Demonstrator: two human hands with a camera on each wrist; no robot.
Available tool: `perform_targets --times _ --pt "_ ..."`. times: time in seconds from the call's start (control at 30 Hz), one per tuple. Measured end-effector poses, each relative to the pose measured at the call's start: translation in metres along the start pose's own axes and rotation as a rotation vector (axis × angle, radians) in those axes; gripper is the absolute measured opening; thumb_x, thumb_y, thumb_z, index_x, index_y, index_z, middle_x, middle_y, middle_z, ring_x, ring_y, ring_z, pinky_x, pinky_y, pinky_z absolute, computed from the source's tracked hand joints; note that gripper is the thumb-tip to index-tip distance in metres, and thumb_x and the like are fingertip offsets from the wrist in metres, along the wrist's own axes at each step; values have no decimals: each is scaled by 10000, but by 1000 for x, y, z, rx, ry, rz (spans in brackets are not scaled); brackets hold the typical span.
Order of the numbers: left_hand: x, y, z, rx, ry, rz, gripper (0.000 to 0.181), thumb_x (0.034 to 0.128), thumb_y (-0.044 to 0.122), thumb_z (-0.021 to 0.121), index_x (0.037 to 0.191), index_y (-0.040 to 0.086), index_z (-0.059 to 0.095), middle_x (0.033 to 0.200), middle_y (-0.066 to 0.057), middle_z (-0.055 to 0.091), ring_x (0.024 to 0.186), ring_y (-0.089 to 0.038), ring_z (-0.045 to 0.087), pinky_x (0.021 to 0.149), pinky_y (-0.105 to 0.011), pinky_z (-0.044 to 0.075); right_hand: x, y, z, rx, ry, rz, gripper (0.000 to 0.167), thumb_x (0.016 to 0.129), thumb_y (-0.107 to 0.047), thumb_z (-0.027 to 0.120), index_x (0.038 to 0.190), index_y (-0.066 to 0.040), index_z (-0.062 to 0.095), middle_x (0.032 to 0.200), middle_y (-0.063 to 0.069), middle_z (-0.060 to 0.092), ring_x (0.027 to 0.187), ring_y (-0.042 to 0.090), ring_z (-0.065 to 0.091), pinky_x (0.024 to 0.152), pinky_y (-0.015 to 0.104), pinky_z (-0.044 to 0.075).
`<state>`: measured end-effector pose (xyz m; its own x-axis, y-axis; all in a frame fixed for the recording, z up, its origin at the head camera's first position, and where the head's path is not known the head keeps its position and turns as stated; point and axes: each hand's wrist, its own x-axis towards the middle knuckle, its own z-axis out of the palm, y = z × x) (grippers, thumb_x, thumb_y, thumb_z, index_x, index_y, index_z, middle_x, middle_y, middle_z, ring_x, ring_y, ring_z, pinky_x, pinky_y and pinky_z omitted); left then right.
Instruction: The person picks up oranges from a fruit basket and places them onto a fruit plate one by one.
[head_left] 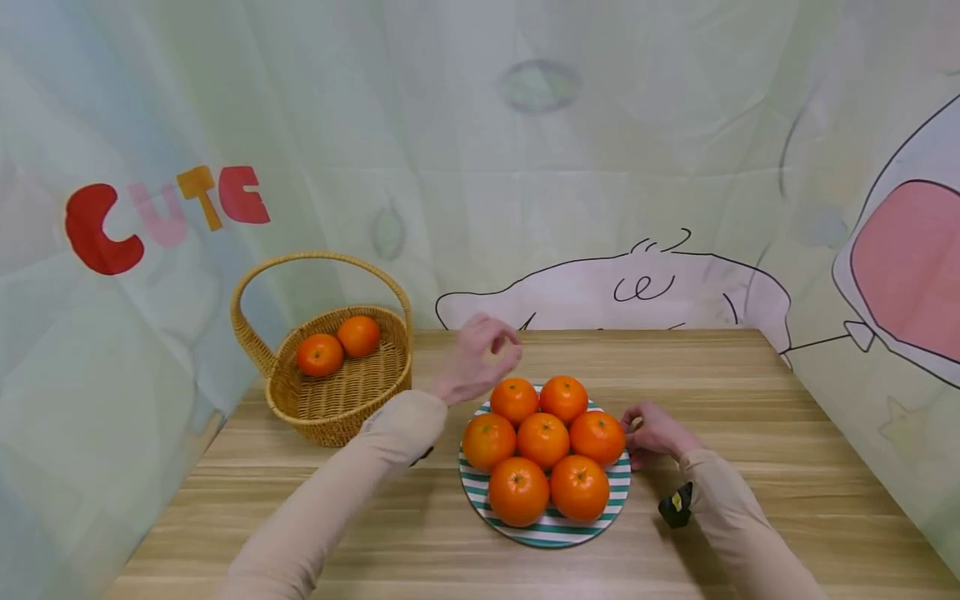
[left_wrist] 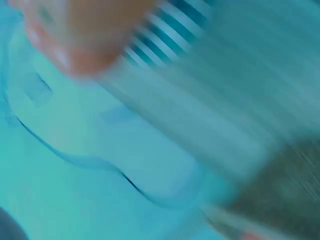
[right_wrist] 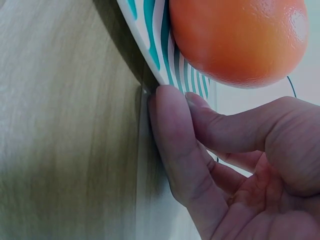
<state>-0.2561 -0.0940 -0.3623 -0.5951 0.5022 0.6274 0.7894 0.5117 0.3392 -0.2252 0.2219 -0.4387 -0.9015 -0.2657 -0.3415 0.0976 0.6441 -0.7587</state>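
Several oranges (head_left: pixel 543 441) sit close together on a round plate (head_left: pixel 551 534) with green and white stripes. At its right side, my right hand (head_left: pixel 656 432) pinches the rim between thumb and fingers; the right wrist view shows the thumb (right_wrist: pixel 227 131) over the plate's edge and the index finger (right_wrist: pixel 175 125) beneath it. My left hand (head_left: pixel 476 362) is in the air beyond the plate's upper left, fingers loosely curled, with nothing visible in it. A wicker basket (head_left: pixel 330 432) to the left holds two oranges (head_left: pixel 320 355). The left wrist view is blurred.
The wooden table (head_left: pixel 780 450) carries the plate and basket. The basket's tall arched handle (head_left: pixel 322 255) rises above its rim. A printed cloth (head_left: pixel 420 142) hangs behind the table and along both sides.
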Motion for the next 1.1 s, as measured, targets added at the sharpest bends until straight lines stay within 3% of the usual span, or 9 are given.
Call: perform_targets --times 0.07,0.13,0.23,0.33,0.43,0.6,0.7,0.97,1.1 --pt "-11 -20 -25 128 126 99 137 891 185 591 877 63 651 732 -57 557 755 -193 490 702 -294 405 0 0 0 -6 2 -2 122 874 26 661 976 45 597 724 76 608 507 110 613 542 271 578" --pt "-22 -40 -50 275 188 183 126 872 175 583 818 68 621 702 -68 591 687 -199 507 647 -320 448 0 0 0 -8 1 -2 124 879 20 662 981 46 596 726 77 610 510 110 615 546 273 580" --pt "-40 -66 -83 463 175 230 154 863 201 572 801 69 621 716 -62 645 678 -228 569 643 -370 514 0 1 -1 2 0 0 125 879 17 663 978 42 592 721 76 617 513 113 618 548 276 582" --pt "-57 -86 -107 582 100 190 186 860 222 565 831 56 644 780 -95 682 730 -276 623 716 -427 552 0 2 -1 20 -10 -7 123 876 20 653 974 43 583 712 75 622 516 111 623 548 281 585" --pt "-71 -98 -121 678 -14 60 208 865 214 580 921 35 670 899 -141 695 855 -338 663 819 -476 559 0 2 0 22 -9 -12 121 874 24 649 974 44 583 716 80 627 516 112 625 546 282 584" --pt "-90 -104 -132 798 -257 -313 413 901 244 604 1239 7 616 1200 -246 621 1162 -460 564 1019 -563 461 0 0 2 15 2 -4 114 881 26 652 975 43 590 730 94 641 525 121 631 546 292 587" --pt "-99 -108 -133 817 -363 -515 559 919 306 646 1379 13 528 1331 -305 524 1272 -526 455 1082 -617 381 0 0 3 13 -2 -8 108 884 32 651 972 49 591 751 103 642 540 131 637 552 306 593" --pt "-107 -121 -132 664 -407 -813 777 898 376 704 1504 37 354 1509 -376 257 1380 -646 214 1129 -730 205 1 2 1 -7 9 -1 115 882 32 658 973 44 588 767 102 638 553 135 641 555 309 595" --pt "-104 -122 -131 610 -422 -911 803 901 355 706 1529 55 305 1558 -364 159 1412 -655 130 1134 -739 176 2 4 1 2 9 0 102 892 22 652 971 33 587 741 91 637 534 125 635 554 305 593"
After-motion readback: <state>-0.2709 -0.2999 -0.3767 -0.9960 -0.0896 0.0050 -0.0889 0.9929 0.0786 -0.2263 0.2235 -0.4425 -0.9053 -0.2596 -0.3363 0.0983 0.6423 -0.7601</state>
